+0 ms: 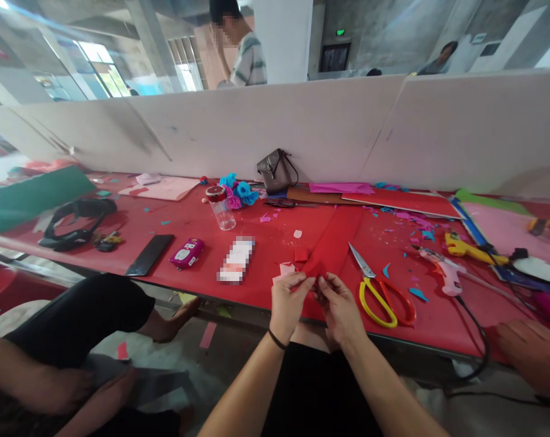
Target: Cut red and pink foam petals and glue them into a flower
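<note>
Pinching with their thumbs and forefingers, the bare left hand (287,305) and the bare right hand (345,308) are holding between them the near end of a long thin red sheet (336,240), which is seeming to be soft paper. The fingertips of both hands are almost meeting, just above the near edge of the red-covered table (256,297), but they are hiding the exact fold, so I am not able to tell its form. The rest of the sheet is lying toward the far side, between the hands and the stacked coloured boards (409,204). For doing this well, both hands should be pressing lightly and equally, because such thin material is probably tearing or creasing easily; one hand should be keeping the end steady while the other is shaping it. The steel scissors with one yellow and one red handle (369,279) are lying at the right, their point just beside the sheet, so the right forearm should be staying clear of them. Small pale pink paper pieces (287,269) are lying near the left hand, and they should not be slipping under the fingers.
</note>
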`<state>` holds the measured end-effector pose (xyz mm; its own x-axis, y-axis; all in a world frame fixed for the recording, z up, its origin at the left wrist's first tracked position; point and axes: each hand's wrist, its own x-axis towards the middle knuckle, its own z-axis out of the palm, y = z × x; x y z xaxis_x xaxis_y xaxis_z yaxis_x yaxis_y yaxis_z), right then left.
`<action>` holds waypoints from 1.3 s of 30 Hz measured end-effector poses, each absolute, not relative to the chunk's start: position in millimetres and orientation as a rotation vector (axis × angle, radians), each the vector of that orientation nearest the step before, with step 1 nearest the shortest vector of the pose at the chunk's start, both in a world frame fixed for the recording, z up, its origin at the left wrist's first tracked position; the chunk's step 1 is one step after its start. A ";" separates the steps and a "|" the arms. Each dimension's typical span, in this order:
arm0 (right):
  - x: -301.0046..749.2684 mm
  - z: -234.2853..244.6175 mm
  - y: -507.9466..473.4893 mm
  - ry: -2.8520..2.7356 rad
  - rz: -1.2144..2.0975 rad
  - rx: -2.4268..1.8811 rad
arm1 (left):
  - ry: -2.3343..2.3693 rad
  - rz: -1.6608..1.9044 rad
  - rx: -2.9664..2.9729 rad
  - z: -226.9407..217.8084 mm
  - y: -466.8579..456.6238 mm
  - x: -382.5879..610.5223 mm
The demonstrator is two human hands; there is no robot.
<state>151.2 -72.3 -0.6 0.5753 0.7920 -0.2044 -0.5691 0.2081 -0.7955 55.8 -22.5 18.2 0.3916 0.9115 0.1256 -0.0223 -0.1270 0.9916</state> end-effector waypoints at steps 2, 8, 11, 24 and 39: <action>151.7 0.2 -75.1 -0.312 0.894 -0.999 | 0.870 1.016 1.455 22.8 -25.4 55.4; 161.0 7.9 -83.8 -0.497 0.678 -1.139 | 0.921 0.980 1.462 30.5 -25.8 47.7; 160.5 11.4 -87.4 -0.524 0.686 -1.130 | 0.913 0.977 1.442 32.4 -28.9 49.2; 160.2 11.8 -87.0 -0.389 0.715 -1.168 | 0.664 0.872 0.817 40.2 -35.1 58.4; 174.4 12.4 -69.1 -0.307 0.769 -1.218 | 0.840 0.785 0.506 26.2 -6.9 66.8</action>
